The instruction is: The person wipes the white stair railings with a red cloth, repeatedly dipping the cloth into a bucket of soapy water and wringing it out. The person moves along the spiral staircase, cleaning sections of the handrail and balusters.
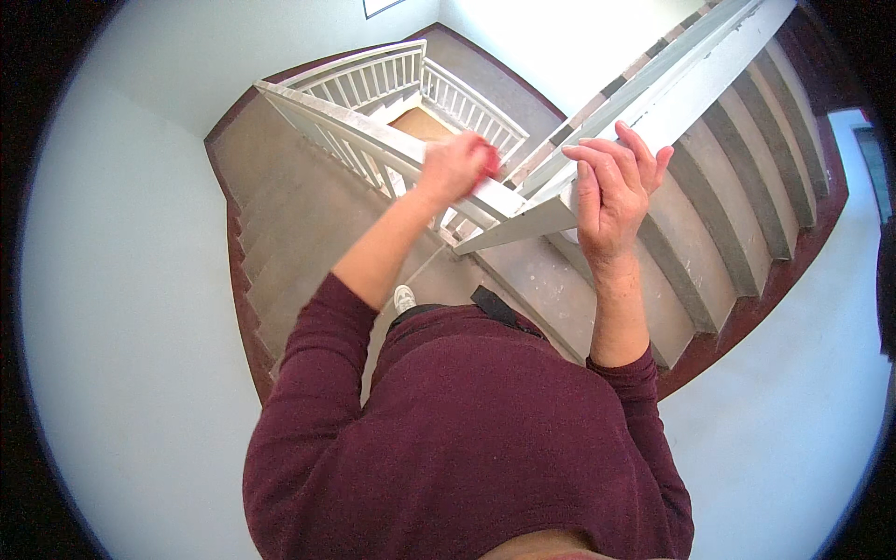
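Observation:
My left hand (451, 168) is closed around a red cloth or sponge (488, 159), blurred and partly hidden by the fingers. It is over the white handrail (392, 137) of the flight on the left, close to where that rail meets the corner. My right hand (616, 189) is raised at the lower end of the other white handrail (700, 77), its fingers bent and spread apart. Whether the palm touches the rail cannot be made out. Just below the thumb, a small white rounded shape (570, 236) shows, mostly hidden.
Steps (707, 189) fan out along the right, with a dark red skirting band (763, 287). Worn steps (294, 189) run along the left. Between the rails a stairwell opens onto lower white balusters (378, 77). My white shoe (404, 299) stands on the landing.

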{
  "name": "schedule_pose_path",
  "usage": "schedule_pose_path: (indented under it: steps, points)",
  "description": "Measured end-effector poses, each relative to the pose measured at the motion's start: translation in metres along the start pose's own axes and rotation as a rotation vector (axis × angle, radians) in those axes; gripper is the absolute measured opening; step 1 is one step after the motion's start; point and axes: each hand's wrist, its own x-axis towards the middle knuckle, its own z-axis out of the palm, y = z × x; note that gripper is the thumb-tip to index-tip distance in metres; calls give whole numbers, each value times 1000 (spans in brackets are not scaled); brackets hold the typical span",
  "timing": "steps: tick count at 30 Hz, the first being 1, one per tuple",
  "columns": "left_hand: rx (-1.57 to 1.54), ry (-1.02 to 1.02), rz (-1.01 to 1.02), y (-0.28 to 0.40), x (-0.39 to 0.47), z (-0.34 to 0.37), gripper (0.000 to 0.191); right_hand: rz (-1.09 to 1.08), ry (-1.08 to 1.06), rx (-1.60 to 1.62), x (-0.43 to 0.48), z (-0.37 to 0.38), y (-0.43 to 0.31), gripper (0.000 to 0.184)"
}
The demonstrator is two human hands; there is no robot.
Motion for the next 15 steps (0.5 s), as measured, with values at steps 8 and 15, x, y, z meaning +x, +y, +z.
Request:
schedule_pose_path:
  steps: [8,15]
  points:
    - [-72,90,75,51,-38,39,19,-10,21,22,-4,1,5,14]
    - [112,102,-24,17,-26,43,21,-7,40,61,-5,-1,7,14]
